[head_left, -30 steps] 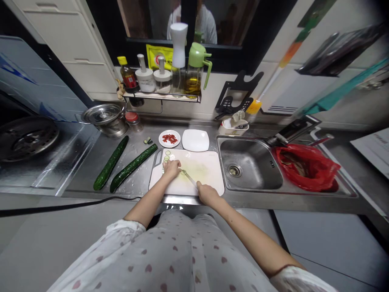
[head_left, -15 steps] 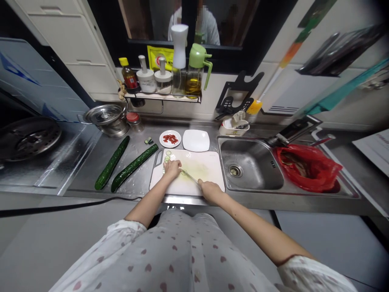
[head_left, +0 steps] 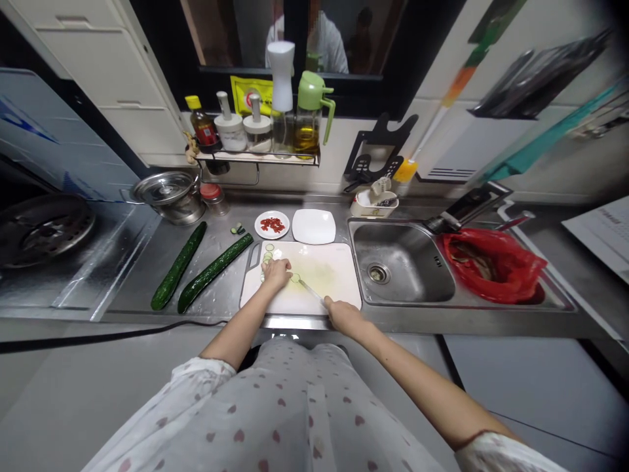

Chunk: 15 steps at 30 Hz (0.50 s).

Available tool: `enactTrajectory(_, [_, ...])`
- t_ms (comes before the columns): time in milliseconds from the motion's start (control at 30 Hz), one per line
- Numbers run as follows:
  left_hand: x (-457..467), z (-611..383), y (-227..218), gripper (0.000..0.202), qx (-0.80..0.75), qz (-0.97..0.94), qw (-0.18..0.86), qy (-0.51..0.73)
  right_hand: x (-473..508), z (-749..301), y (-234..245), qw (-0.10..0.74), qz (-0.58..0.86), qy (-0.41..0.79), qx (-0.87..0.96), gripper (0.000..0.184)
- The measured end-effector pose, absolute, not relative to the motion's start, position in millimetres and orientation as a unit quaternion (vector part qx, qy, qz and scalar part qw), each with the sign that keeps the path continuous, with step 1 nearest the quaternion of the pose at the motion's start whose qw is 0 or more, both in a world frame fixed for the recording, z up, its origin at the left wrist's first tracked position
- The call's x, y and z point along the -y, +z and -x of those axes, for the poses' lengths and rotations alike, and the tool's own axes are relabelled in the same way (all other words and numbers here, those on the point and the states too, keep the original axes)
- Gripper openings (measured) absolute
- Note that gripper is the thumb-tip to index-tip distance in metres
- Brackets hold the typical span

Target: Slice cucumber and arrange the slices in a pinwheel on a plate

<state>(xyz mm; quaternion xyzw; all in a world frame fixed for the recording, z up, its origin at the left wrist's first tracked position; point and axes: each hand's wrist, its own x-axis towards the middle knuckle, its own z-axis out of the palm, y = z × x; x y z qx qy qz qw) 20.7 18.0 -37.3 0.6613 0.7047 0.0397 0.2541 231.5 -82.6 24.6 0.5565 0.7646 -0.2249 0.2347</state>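
Observation:
My right hand (head_left: pixel 344 317) is closed around the handle of a knife (head_left: pixel 311 292), whose blade points left and away over the white cutting board (head_left: pixel 334 265). At the blade's tip lies a thin round cucumber slice (head_left: pixel 295 278). My left hand (head_left: pixel 276 274) is closed over the board's left half, its fingertips pressed at the edge of that slice. What lies under the palm is hidden. More cucumber slices (head_left: pixel 268 248) lie in a row just beyond and left of this hand. Left of the board, two whole cucumbers (head_left: pixel 215 273) rest on the steel counter.
Behind the board stand a plate of chopped red pieces (head_left: pixel 260 234) and a white square plate (head_left: pixel 314 226). Cucumber ends (head_left: pixel 237 229) lie nearby. A sink (head_left: pixel 407 262) with a red bag (head_left: pixel 511 282) is on the right. A lidded pot (head_left: pixel 170 196) stands at the back left.
The knife has drawn back slightly to the right, away from the left fingertips, and the slice shows more fully at its tip. The left hand stays at nearly the same spot on the board.

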Motion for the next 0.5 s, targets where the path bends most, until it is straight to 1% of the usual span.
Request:
enactTrajectory(133, [-11.8,-23.6,-37.1,0.015,-0.698,-0.678,0.226,0.044,88.6,-236.5,23.4,0.230,-0.562,-0.230,-0.760,0.036])
enactTrajectory(267, [-1.5,-28.7,-35.5,0.021,-0.674,-0.714,0.185,0.042,91.2,-244.5,21.6,0.214,-0.568,-0.244,-0.756,0.029])
enactTrajectory(500, [7.6,-33.1,-34.7,0.020,-0.659,-0.733,0.166,0.038,83.7,-259.8,13.0,0.118,-0.589,-0.295,-0.743,0.023])
